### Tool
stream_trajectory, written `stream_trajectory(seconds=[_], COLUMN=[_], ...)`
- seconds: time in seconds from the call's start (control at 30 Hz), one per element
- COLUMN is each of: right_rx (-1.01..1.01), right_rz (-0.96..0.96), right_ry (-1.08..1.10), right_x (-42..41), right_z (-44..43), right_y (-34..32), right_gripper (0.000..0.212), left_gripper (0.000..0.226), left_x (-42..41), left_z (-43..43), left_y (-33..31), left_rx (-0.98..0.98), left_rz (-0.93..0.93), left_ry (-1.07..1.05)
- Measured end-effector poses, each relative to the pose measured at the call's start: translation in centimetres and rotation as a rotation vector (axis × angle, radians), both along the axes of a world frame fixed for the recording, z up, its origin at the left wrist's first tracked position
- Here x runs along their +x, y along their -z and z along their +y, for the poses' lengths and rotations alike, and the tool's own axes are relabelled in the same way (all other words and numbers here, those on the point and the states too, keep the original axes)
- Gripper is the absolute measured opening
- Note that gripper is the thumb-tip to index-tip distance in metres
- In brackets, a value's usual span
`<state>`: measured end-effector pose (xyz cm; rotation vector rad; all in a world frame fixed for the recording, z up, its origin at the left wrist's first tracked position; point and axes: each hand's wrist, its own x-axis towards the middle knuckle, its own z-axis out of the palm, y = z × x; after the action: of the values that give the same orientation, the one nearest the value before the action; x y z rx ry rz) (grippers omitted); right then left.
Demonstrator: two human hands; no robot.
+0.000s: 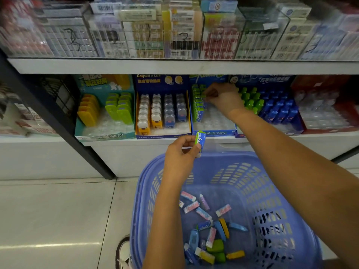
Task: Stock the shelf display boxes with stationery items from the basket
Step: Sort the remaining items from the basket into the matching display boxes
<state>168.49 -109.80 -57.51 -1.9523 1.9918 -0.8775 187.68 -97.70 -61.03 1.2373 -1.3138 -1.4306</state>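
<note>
Reaching into the blue display box (219, 133), the right hand (223, 98) pinches a green eraser (205, 96) beside the standing row (198, 106); the left hand (180, 156) grips a second eraser (200, 140) above the basket (242, 158) of loose erasers (204, 213).

Left forearm (165, 220): bare, rises from the near edge at centre and runs toward the far side, wrist roughly straight. Left hand (179, 155): back toward the camera, fingers curled, thumb and fingertips pinching a green-and-blue eraser (200, 140) that stands up beyond the knuckles.

Right forearm (287, 152): bare, enters from the near right and stretches diagonally far-left, reaching farther than the left. Right hand (225, 99): back up, fingers (211, 92) curled to the left and pinching a green eraser (205, 96). The two hands are apart.
</note>
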Motion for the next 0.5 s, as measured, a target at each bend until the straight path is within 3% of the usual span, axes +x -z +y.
stream_trajectory(seconds=[0.1, 0.3, 0.37, 0.43, 0.5], right_rx=[-0.045, 0.039, 0.022, 0.054, 0.198], right_rz=[-0.012, 0.187, 0.013, -0.373, -0.625], right_ry=[0.035, 0.05, 0.065, 0.002, -0.156], right_x=[0.0, 0.0, 0.2, 0.6, 0.8], right_z=[0.3, 0.9, 2.6, 5.3, 7.8], right_y=[0.6, 0.7, 0.0, -0.8, -1.4], right_gripper=[0.018, 0.03, 0.035, 0.028, 0.018], left_gripper=[0.019, 0.019, 0.017, 0.018, 0.018], left_x=[-0.3, -1.2, -1.5, -1.8, -2.3], left_z=[0.0, -0.2, -0.4, -0.7, -1.1], left_y=[-0.1, -1.1, -1.4, -1.6, -1.9], left_rx=[-0.01, -0.022, -0.032, -0.059, -0.094], left_rz=[-0.011, -0.033, -0.024, -0.015, -0.005], left_ry=[-0.015, -0.078, -0.116, -0.152, -0.178])
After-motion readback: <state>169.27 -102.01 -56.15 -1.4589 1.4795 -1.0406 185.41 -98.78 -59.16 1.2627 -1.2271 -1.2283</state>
